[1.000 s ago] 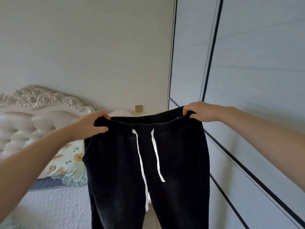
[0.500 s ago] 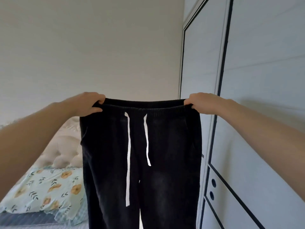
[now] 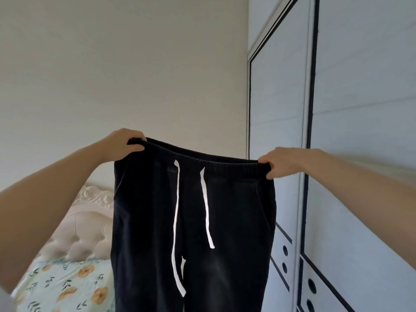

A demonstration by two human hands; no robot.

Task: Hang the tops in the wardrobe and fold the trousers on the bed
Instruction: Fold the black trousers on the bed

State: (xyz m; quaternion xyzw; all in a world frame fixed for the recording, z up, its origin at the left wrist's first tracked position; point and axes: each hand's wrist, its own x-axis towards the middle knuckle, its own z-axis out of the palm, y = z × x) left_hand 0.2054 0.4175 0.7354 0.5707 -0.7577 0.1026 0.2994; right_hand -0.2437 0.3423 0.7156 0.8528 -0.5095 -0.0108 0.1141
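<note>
A pair of black trousers (image 3: pixel 236 221) with two white drawstrings hangs in the air in front of me, legs running out of the bottom of the view. My left hand (image 3: pixel 122 143) grips the left end of the elastic waistband, and my right hand (image 3: pixel 281 162) grips the right end. The waistband is stretched between them and slopes down to the right. The pale wardrobe (image 3: pixel 360 154) with dark trim stands shut at the right. The bed (image 3: pixel 63 287) lies low at the left, mostly hidden by the trousers and my left arm.
A cream tufted headboard (image 3: pixel 90 224) with carved top stands against the plain wall. A pillow with orange flowers lies below it. The wardrobe's lower panels carry round dark holes (image 3: pixel 285 250) near the trousers' right edge.
The view has tilted up and turned right, so the bed sits lower. My left hand has risen above my right, and the waistband now slopes instead of lying level.
</note>
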